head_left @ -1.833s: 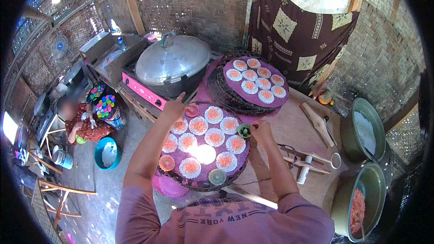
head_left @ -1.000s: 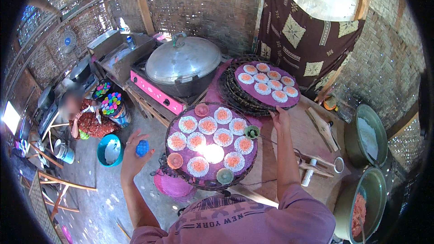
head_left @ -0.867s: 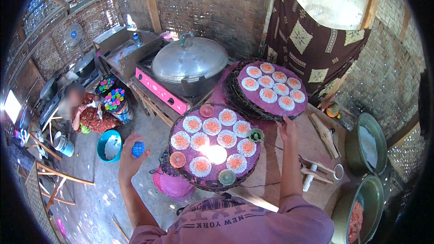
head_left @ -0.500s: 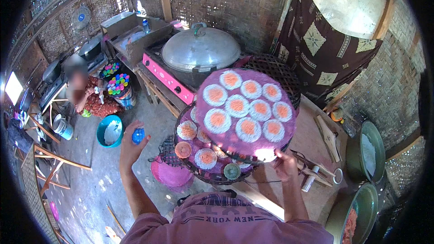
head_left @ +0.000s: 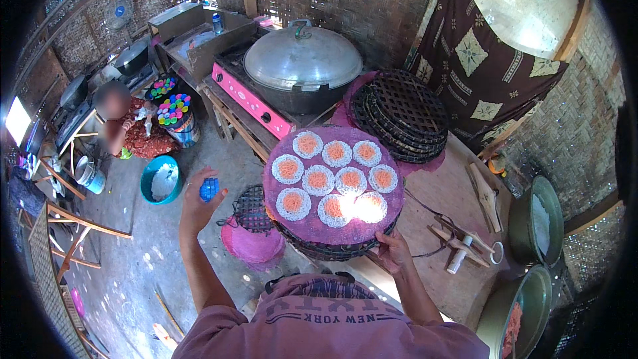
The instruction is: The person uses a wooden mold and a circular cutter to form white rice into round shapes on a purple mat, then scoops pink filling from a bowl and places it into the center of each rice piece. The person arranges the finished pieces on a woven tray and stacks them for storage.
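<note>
My right hand (head_left: pixel 392 249) grips the near rim of a round woven tray lined with purple cloth (head_left: pixel 312 226), bearing several white lacy rounds (head_left: pixel 289 170) with orange shredded centres; a bright sun patch lies on its near right. This tray hides the tray beneath it. To the left, my left hand (head_left: pixel 197 203) is curled around a small blue ribbed mould (head_left: pixel 209 189), clear of the tray. Beyond, at the right, stands a stack of dark woven trays (head_left: pixel 399 113) over purple cloth. A smaller dark lattice tray (head_left: pixel 249 205) and pink cloth (head_left: pixel 249 246) are low beside my left hand.
A lidded metal pot (head_left: pixel 302 60) sits on a pink stove (head_left: pixel 246 100). A seated person (head_left: pixel 143 133) is at left near a teal basin (head_left: pixel 159 183) and wooden frames (head_left: pixel 86 219). Wooden tools (head_left: pixel 485 196) lie on the table (head_left: pixel 432 166); two green basins (head_left: pixel 535 219) stand at right.
My left hand left the tray and took the blue mould. My right hand took the loaded tray off the back stack and brought it down and toward me over the front tray.
</note>
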